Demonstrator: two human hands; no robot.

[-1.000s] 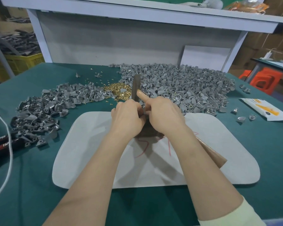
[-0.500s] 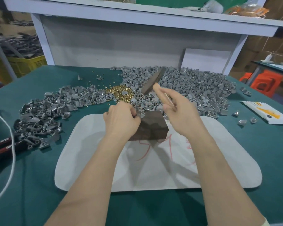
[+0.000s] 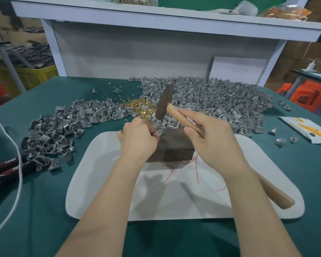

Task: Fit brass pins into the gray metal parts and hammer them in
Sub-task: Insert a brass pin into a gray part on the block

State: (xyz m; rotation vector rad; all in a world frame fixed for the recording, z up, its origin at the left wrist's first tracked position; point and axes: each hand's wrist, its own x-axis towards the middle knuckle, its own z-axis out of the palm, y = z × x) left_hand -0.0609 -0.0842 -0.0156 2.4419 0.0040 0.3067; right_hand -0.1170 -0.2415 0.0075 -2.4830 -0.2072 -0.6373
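- left hand (image 3: pixel 139 140) pinches something small at the dark block's (image 3: pixel 174 147) far left corner, likely the gray part with its pin, hidden by the fingers.
- right hand (image 3: pixel 211 141) grips the hammer (image 3: pixel 164 102) by its wooden handle, which runs from behind the right wrist toward the left hand.
- the head hangs raised just beyond the left fingertips, so the blow likely drops close to them.

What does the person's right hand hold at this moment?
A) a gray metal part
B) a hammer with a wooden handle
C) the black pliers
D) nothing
B: the right hand grips the wooden handle of the hammer, with its metal head lifted off the table.
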